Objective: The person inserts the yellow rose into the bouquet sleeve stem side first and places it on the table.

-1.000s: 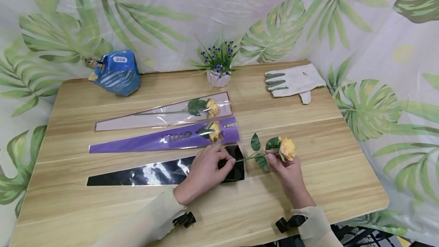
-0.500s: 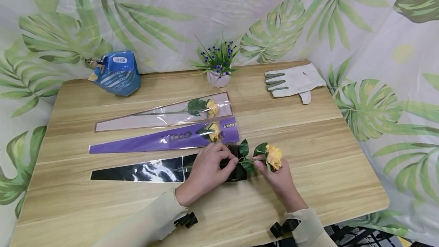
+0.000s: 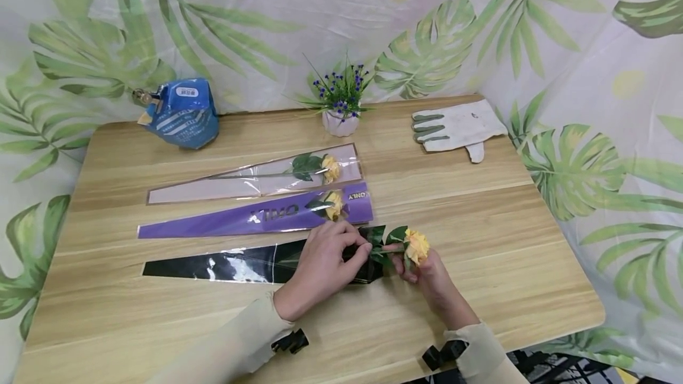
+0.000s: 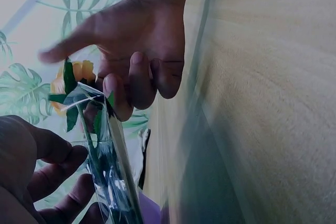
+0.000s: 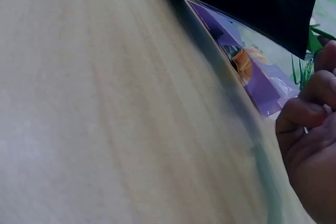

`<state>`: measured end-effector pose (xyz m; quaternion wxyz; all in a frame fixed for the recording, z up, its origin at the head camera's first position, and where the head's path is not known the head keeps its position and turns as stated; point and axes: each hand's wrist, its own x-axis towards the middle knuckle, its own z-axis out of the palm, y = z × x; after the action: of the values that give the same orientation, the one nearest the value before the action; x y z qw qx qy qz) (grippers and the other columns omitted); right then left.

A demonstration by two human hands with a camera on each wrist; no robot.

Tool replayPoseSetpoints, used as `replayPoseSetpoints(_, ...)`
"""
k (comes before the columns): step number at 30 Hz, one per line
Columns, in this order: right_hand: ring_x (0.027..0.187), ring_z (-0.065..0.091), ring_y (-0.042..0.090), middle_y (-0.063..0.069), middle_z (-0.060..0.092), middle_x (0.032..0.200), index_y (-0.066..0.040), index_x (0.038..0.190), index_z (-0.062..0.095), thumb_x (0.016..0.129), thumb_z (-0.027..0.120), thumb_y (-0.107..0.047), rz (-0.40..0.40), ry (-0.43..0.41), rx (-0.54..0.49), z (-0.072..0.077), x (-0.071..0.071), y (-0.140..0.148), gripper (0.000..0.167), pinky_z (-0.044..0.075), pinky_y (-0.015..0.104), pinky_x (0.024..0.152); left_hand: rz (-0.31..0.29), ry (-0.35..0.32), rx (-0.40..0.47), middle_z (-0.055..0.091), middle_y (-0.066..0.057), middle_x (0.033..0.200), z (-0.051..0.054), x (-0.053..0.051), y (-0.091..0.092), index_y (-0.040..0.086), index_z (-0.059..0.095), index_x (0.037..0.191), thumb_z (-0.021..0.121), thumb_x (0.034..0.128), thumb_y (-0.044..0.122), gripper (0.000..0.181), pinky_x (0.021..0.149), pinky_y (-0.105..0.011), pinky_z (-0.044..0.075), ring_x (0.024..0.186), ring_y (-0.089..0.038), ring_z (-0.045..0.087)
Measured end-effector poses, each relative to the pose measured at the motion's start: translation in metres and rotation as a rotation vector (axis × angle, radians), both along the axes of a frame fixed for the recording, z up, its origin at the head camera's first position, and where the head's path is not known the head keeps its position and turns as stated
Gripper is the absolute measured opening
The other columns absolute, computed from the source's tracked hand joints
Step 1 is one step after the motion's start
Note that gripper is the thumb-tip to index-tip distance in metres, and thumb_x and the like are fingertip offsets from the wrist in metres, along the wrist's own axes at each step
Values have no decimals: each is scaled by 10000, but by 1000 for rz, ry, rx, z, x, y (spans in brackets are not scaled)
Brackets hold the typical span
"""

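A yellow artificial rose [image 3: 417, 246] points its bloom to the right, with its stem and lower leaves inside the mouth of a black flower sleeve [image 3: 224, 264]. My left hand [image 3: 328, 259] pinches the sleeve's clear film near the mouth, between thumb and index finger in the left wrist view. Just below the bloom, my right hand [image 3: 434, 280] has its fingers curled about the stem. Its thumb sticks out away from the fingers in the left wrist view. The right wrist view catches the curled fingers [image 5: 315, 135] beside the black sleeve [image 5: 252, 9], the bloom out of sight there.
Behind the black sleeve lie a purple sleeve [image 3: 208, 223] and a pale pink sleeve [image 3: 181, 192], each with a yellow rose inside. Along the back of the table [image 3: 533, 265] are a blue bag [image 3: 187, 114], a small potted plant [image 3: 341, 120] and work gloves [image 3: 459, 126].
The rose has slid left, its lower leaves passing into the sleeve mouth. My right hand has moved left with it, and its thumb has come off the stem. The left hand has hardly moved.
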<state>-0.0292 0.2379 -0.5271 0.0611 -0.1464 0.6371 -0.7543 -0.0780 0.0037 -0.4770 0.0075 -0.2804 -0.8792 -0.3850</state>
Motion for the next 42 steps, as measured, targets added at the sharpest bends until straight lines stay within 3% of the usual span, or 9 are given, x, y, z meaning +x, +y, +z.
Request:
replayPoseSetpoints(2,536,264,204,91,494,773,17,1284,653,1066,191,-597,50,-16,-39,3,-1,1,799,217,398,484,2,3,3,626,107,969,0,0,-1,229,779,893,654,978,291,163,1031,-483,371,983,-168,563)
replayPoseSetpoints(4,545,276,226,117,521,790,14,1290,641,1075,75,-536,65,-50,-39,6,-1,1,818,218,414,504,3,11,10,627,103,967,0,0,-1,222,780,888,657,976,286,164,1029,-486,372,974,-173,563)
replayPoseSetpoints(9,657,473,114,9,596,825,-216,1112,666,1097,205,-413,26,-234,-3,12,3,2,502,344,266,594,-7,30,29,630,94,980,2,2,-1,221,787,893,670,971,277,152,1013,-485,379,955,-173,559)
replayPoseSetpoints(12,696,519,96,-30,585,792,-254,1019,650,1087,252,-408,6,-269,19,13,4,0,431,381,234,648,-9,35,33,626,103,980,4,3,-1,230,789,901,675,971,277,141,1018,-484,373,950,-164,554)
replayPoseSetpoints(19,571,418,181,24,508,682,-113,1027,691,1094,354,-161,15,-106,61,7,0,-1,347,378,276,539,-16,56,28,616,87,977,6,4,0,210,789,894,691,961,280,137,1007,-481,372,946,-172,541)
replayPoseSetpoints(25,634,527,133,79,622,801,90,1120,667,1049,532,-48,-137,-82,182,4,-2,-2,206,447,232,542,-14,94,17,607,89,967,7,4,-1,213,788,878,706,950,275,125,1002,-478,367,935,-173,524)
replayPoseSetpoints(31,775,654,151,122,706,931,80,1133,677,959,673,14,-262,-56,200,4,-5,-12,186,539,237,662,-34,113,-6,599,82,969,6,6,2,223,787,853,705,939,288,135,1003,-484,366,947,-187,526)
replayPoseSetpoints(36,677,594,114,160,682,918,56,1083,704,941,687,38,-321,47,182,5,-5,-19,144,474,203,562,-28,129,-1,592,84,961,6,5,5,216,785,853,702,941,296,145,1007,-492,363,933,-179,517)
replayPoseSetpoints(42,631,583,261,170,695,1002,35,1107,712,1010,560,54,-270,131,206,5,-1,-18,181,513,282,585,-32,140,25,591,80,971,8,2,9,228,793,862,694,953,307,156,1007,-492,356,932,-175,516)
